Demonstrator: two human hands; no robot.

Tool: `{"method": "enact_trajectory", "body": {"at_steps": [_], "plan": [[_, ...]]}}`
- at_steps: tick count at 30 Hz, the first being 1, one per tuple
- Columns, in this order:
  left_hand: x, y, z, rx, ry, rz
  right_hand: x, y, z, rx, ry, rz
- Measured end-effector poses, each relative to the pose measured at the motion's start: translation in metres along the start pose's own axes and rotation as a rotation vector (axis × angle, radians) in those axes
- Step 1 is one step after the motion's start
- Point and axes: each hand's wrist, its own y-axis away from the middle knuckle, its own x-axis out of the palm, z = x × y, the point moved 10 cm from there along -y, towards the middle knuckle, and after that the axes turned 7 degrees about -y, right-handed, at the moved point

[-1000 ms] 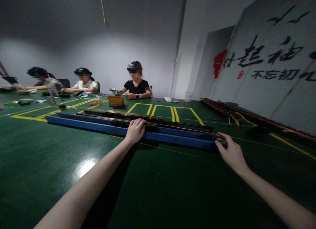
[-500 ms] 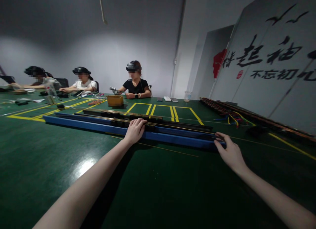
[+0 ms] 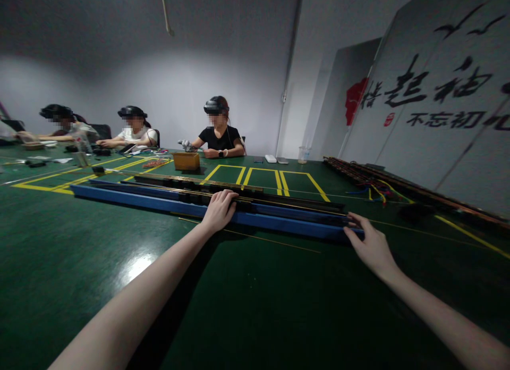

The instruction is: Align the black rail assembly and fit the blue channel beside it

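Fingers of our left hand (image 3: 219, 210) bend over the middle of a long blue trough (image 3: 295, 226), their tips reaching its far side; we cannot tell whether they clench anything. Our right hand (image 3: 371, 246) spreads thumb and fingers about the trough's right end, the thumb on the near side; how firmly they press, we cannot tell.

Nearest us is the green table (image 3: 255, 317), and just on the near side of the trough lies a thin rod (image 3: 274, 241). The trough runs left to right across the table before us, with golden rods (image 3: 169, 189) and black blocks (image 3: 193, 196) along it. Just beyond is a black channel (image 3: 279, 196).

Farther right lie long dark strips (image 3: 358, 174), with coloured wires (image 3: 376, 192) on their near side. Beyond the channel we see yellow outlines (image 3: 261, 170) on the table, and to their left a brown box (image 3: 187, 161). At the far edge stand a clear cup (image 3: 303, 155) and, left of it, a white block (image 3: 270, 159). A co-worker in black (image 3: 221, 139) sits behind the box; two others in white sit farther left.
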Motion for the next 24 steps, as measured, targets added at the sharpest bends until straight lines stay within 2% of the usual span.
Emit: {"method": "enact_trajectory", "body": {"at_steps": [5, 11, 24], "plan": [[0.0029, 0.0, -0.0019, 0.011, -0.039, 0.022, 0.0016, -0.0008, -0.0009, -0.029, 0.018, -0.004], [0.0051, -0.0005, 0.0003, -0.051, -0.044, 0.021, 0.0019, 0.0011, 0.0031, 0.027, -0.014, 0.026], [0.0002, 0.0006, -0.0034, -0.005, -0.037, -0.021, 0.0002, 0.0036, 0.0059, 0.075, -0.025, 0.04]]}}
